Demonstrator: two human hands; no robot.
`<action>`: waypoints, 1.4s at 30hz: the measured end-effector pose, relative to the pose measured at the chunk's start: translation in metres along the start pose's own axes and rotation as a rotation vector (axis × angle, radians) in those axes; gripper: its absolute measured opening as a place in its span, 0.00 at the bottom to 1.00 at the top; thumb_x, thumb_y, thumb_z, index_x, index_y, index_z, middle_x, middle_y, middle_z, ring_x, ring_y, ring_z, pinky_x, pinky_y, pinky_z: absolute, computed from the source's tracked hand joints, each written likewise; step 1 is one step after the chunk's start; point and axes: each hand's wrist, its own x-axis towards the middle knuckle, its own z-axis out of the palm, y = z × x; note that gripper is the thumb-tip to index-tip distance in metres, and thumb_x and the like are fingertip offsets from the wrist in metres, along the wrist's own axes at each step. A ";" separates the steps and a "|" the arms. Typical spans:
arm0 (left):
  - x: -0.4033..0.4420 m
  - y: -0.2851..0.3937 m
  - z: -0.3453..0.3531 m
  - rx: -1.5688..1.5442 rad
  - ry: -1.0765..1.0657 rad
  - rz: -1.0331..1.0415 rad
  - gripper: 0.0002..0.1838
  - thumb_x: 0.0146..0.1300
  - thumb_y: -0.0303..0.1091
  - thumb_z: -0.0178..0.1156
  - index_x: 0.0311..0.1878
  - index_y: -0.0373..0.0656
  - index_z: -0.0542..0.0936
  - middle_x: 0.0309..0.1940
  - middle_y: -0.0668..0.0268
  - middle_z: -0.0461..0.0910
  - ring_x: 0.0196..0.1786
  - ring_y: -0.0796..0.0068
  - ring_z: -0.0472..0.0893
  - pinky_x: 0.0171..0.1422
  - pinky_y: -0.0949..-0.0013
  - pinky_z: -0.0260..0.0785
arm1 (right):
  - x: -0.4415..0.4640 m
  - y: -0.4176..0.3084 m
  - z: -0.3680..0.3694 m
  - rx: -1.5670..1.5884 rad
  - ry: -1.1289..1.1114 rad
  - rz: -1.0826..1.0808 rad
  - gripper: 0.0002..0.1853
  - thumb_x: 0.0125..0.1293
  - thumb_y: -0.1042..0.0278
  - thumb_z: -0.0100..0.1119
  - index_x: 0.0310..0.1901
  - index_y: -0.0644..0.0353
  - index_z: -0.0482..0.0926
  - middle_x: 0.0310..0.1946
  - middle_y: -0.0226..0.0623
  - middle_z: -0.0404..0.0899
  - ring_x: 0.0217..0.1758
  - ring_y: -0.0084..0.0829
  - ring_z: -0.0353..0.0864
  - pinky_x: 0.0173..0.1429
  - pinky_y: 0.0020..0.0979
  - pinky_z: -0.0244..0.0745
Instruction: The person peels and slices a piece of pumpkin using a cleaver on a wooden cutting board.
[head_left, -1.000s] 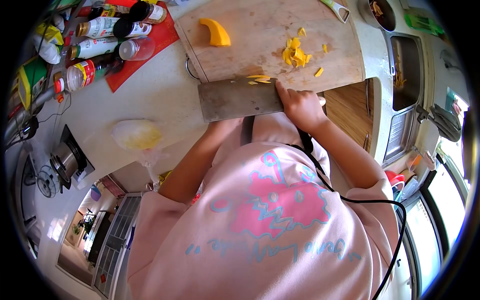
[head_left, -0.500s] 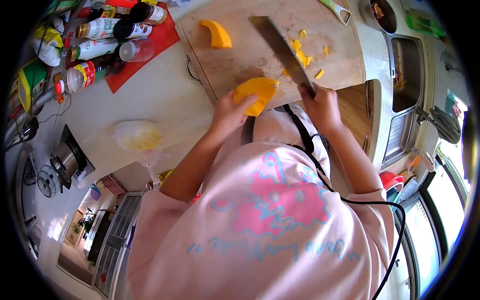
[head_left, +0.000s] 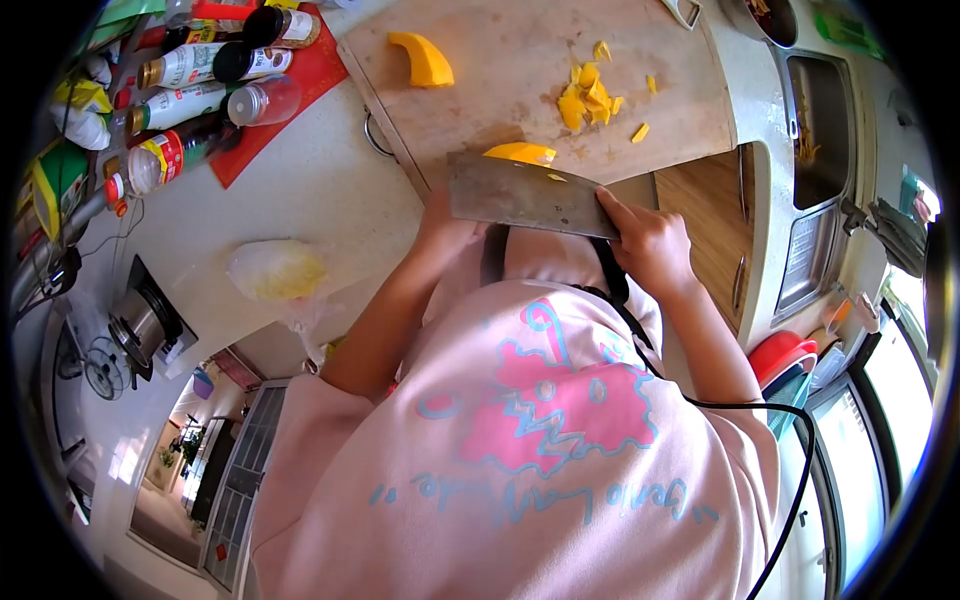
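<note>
My right hand (head_left: pixel 648 238) is closed round the handle of a cleaver (head_left: pixel 525 197), whose broad blade points left with its flat side facing me. Behind the blade, a piece of pumpkin (head_left: pixel 522 153) shows only its upper edge, at the near side of the wooden cutting board (head_left: pixel 670 110). My left hand (head_left: pixel 443 228) grips that piece at its left, its fingers mostly hidden by the blade. A small orange shaving sticks to the blade. Farther up the board lie a pumpkin wedge (head_left: pixel 426 62) and a heap of pumpkin peelings (head_left: pixel 590 98).
Bottles and jars (head_left: pixel 200 95) stand on the left counter by a red sheet (head_left: pixel 310 90). A plastic bag with yellow contents (head_left: pixel 280 272) sits nearer. At right are a sink (head_left: pixel 815 130), a pan (head_left: pixel 765 20) and a red basin (head_left: pixel 780 355). A peeler (head_left: pixel 685 10) lies at the board's top edge.
The cleaver has swung left and down from above the board onto the held pumpkin piece, covering much of it and my left fingers. More peelings show in the heap.
</note>
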 end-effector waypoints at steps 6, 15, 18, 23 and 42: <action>-0.006 0.009 0.004 0.008 -0.017 0.045 0.06 0.73 0.32 0.52 0.37 0.48 0.74 0.21 0.73 0.71 0.19 0.84 0.65 0.20 0.78 0.50 | -0.007 -0.002 0.003 -0.051 0.002 -0.009 0.38 0.42 0.76 0.66 0.63 0.57 0.76 0.24 0.34 0.77 0.26 0.38 0.81 0.30 0.39 0.75; 0.003 0.000 -0.004 -0.041 -0.013 0.029 0.06 0.69 0.31 0.56 0.35 0.44 0.77 0.19 0.73 0.71 0.17 0.84 0.65 0.19 0.77 0.50 | 0.000 -0.004 0.002 -0.137 -0.016 -0.029 0.26 0.54 0.72 0.59 0.58 0.60 0.78 0.20 0.33 0.76 0.21 0.37 0.79 0.26 0.39 0.74; 0.005 -0.004 -0.007 -0.010 -0.053 0.029 0.08 0.74 0.31 0.50 0.35 0.47 0.74 0.19 0.72 0.68 0.17 0.83 0.63 0.18 0.76 0.48 | 0.006 -0.003 -0.004 -0.174 -0.073 -0.044 0.25 0.57 0.71 0.58 0.59 0.60 0.77 0.20 0.33 0.77 0.21 0.37 0.80 0.26 0.39 0.74; 0.006 0.001 0.001 -0.004 0.022 -0.054 0.08 0.74 0.31 0.49 0.35 0.46 0.74 0.18 0.72 0.68 0.16 0.83 0.62 0.17 0.75 0.47 | 0.014 -0.007 -0.007 -0.195 -0.128 -0.012 0.23 0.60 0.70 0.57 0.58 0.61 0.76 0.20 0.33 0.78 0.22 0.38 0.82 0.26 0.40 0.75; 0.008 -0.004 0.000 -0.036 0.037 -0.084 0.10 0.76 0.35 0.49 0.36 0.44 0.73 0.20 0.70 0.69 0.16 0.83 0.61 0.17 0.76 0.47 | 0.027 -0.009 0.012 -0.226 -0.109 0.000 0.22 0.60 0.70 0.55 0.58 0.62 0.76 0.20 0.34 0.80 0.22 0.37 0.84 0.26 0.39 0.77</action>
